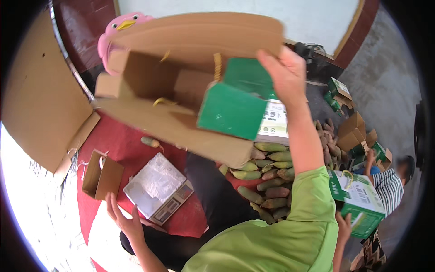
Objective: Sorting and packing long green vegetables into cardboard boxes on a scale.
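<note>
My right hand [286,75] grips the upper edge of a large open cardboard box [195,31], its thumb over the rim. The box is raised and tilted, showing a bare brown inside, green end flaps and yellow cord handles. My left hand [126,223] is low on the left with its fingers spread and nothing in it. Just beyond its fingertips stands a small brown cardboard piece [104,177], folded open; whether they touch I cannot tell. Beside it, a digital scale [158,188] with clear plastic on its plate rests on the red mat.
Long green and reddish radishes [274,192] lie heaped under my right arm; a single radish [151,143] lies on the red mat [127,136]. At right, another person's hand [343,229] touches a green-and-white box [360,199]. A pink duck-faced seat [106,43] stands behind.
</note>
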{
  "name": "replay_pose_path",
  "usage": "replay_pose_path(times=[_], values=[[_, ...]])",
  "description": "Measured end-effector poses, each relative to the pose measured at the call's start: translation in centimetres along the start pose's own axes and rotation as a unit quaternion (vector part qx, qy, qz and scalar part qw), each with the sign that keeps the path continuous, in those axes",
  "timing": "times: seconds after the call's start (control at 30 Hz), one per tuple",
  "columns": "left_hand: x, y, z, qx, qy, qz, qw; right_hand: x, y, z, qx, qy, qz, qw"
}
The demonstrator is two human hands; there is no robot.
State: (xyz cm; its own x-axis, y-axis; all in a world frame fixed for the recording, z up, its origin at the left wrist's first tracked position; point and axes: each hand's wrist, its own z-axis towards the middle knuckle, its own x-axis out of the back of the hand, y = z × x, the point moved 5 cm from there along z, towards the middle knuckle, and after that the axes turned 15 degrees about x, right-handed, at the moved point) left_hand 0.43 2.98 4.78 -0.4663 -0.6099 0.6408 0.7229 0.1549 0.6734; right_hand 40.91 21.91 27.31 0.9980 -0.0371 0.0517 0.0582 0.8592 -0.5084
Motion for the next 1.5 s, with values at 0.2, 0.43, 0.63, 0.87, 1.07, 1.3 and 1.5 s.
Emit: replay_pose_path(times=[0.2,0.43,0.63,0.87,1.07,1.3,1.5], values=[[6.1,1.3,1.9,-0.064,0.213,0.188,0.957,-16.3,7.4,-4.5,-0.065,-0.192,0.125,0.971],[8.0,-2.6,1.1,0.041,-0.036,0.117,0.992,-27.4,9.0,-10.9,-0.03,-0.275,0.286,0.917],[4.3,0.4,0.3,-0.033,-0.02,0.223,0.974,-26.4,16.9,-14.6,-0.119,-0.388,-0.011,0.914],[-3.5,-0.5,-0.7,-0.113,-0.106,0.305,0.94,-21.9,24.2,-22.6,-0.177,-0.395,-0.207,0.877],[-4.6,-0.9,-1.7,-0.11,-0.107,0.333,0.93,-14.5,21.0,-25.0,-0.252,-0.158,-0.082,0.951],[-4.4,-0.8,-2.0,-0.086,-0.109,0.349,0.927,0.5,20.7,-39.0,-0.357,-0.141,-0.281,0.88],[-4.8,-0.9,-1.8,-0.09,-0.112,0.337,0.931,9.9,16.9,-55.8,-0.513,-0.248,-0.344,0.746]])
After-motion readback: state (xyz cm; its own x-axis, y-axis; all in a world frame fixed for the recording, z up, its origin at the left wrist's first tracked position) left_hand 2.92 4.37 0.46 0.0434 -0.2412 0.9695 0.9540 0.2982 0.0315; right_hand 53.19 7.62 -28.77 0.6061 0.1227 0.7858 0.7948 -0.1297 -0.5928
